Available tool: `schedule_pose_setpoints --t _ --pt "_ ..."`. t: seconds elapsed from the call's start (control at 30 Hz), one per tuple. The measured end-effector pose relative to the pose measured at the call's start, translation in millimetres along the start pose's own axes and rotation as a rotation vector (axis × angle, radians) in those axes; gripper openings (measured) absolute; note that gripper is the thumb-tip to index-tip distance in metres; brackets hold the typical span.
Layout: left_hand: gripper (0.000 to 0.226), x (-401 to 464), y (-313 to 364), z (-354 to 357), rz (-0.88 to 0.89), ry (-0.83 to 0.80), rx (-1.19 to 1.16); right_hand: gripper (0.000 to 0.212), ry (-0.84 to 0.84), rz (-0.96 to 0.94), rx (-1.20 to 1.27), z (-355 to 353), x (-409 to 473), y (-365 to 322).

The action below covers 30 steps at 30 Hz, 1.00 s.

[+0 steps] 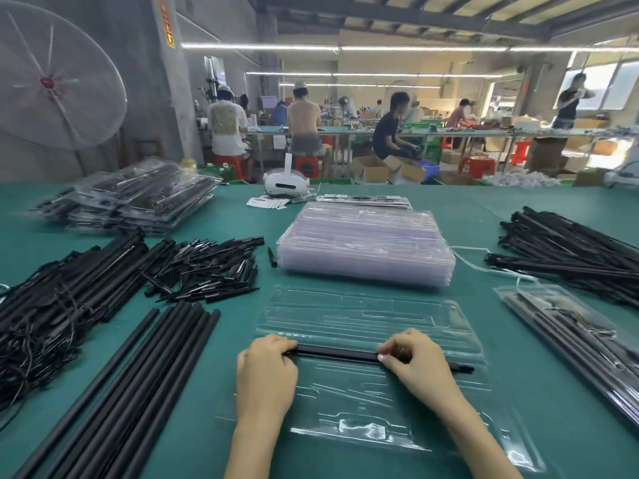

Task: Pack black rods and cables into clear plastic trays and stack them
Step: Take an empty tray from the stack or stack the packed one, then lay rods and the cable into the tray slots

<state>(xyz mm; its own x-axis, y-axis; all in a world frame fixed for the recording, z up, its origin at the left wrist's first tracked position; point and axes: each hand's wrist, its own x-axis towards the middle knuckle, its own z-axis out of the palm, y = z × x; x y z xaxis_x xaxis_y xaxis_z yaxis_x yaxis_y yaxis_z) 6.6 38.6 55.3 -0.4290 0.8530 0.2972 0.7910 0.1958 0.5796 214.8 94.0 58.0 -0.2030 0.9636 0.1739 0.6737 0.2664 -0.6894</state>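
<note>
An opened clear plastic tray lies flat on the green table before me. A black rod lies across its middle fold. My left hand grips the rod's left end with curled fingers. My right hand pinches the rod further right, and the rod's thin end sticks out past it. A stack of empty clear trays sits just behind the opened tray.
Long black rods lie at my near left, beside a cable bundle and short black pieces. Packed trays are stacked far left, one packed tray right, more rods far right. A white headset sits behind.
</note>
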Motion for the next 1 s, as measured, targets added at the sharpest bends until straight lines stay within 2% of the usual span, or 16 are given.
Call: schedule_pose_setpoints --t 0.13,0.27,0.33,0.43,0.53,0.63,0.7,0.8,0.9,1.0 --pt "0.044 1 6 2 0.006 -0.06 0.093 0.017 0.009 -0.019 -0.04 2 1 2" --pt "0.036 3 17 3 -0.014 -0.113 0.215 0.01 -0.031 -0.144 -0.235 7 0 -1" --pt "0.031 15 20 2 -0.024 -0.135 0.245 0.016 -0.088 -0.191 -0.267 10 1 -4" --pt "0.03 54 9 -6 -0.106 -0.124 0.171 0.024 -0.119 -0.203 -0.246 9 3 -6" --pt "0.036 97 -18 -11 -0.105 -0.055 0.325 0.026 -0.117 -0.204 -0.252 11 4 -5" --pt "0.054 130 -63 -11 -0.052 -0.152 0.619 0.024 -0.104 -0.207 -0.307 16 5 -5" --pt "0.054 145 -88 -9 -0.051 -0.209 0.72 0.023 -0.097 -0.214 -0.328 19 7 -5" --pt "0.044 159 -94 -5 -0.003 -0.145 0.799 0.022 -0.095 -0.209 -0.373 22 12 -5" --pt "0.049 160 -88 1 0.128 -0.015 0.909 0.023 -0.091 -0.214 -0.379 23 12 -4" --pt "0.043 160 -89 8 0.24 -0.029 0.97 0.025 -0.103 -0.211 -0.393 22 11 -5"
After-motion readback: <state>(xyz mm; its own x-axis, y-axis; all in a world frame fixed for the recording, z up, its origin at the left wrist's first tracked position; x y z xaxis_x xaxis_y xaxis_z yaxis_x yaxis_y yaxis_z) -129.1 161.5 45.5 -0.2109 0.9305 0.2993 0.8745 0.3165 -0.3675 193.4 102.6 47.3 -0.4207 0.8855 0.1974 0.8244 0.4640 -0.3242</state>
